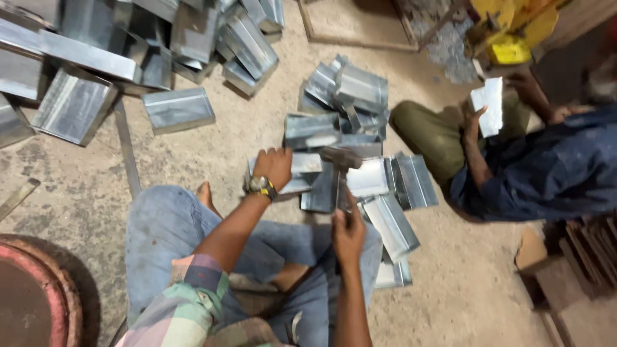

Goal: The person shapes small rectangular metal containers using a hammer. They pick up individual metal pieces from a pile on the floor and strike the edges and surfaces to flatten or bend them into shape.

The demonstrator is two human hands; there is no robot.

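Fingers of the right hand [348, 232] were clenched round a hammer [341, 168] handle, head raised just above the sheet-metal piece [307, 168] on the floor [244, 125]. Left hand [274, 166] lay on top of that piece, fingers curled over its far edge, pinning it down so it wouldn't skid, I'd guess. A wristwatch [261, 186] sat on that arm. So the piece was right under the left fingers and just ahead of the hammer head, between the person's knees and a loose heap of similar folded pieces [344, 96].

Bigger stack of metal boxes [128, 51] was up top left, well apart. Across on the right a co-worker sat holding a small metal sheet [488, 106] in one hand, near some yellow tool [511, 38]. Couldn't tell whether the hammer actually touched the metal, the head was blurred.
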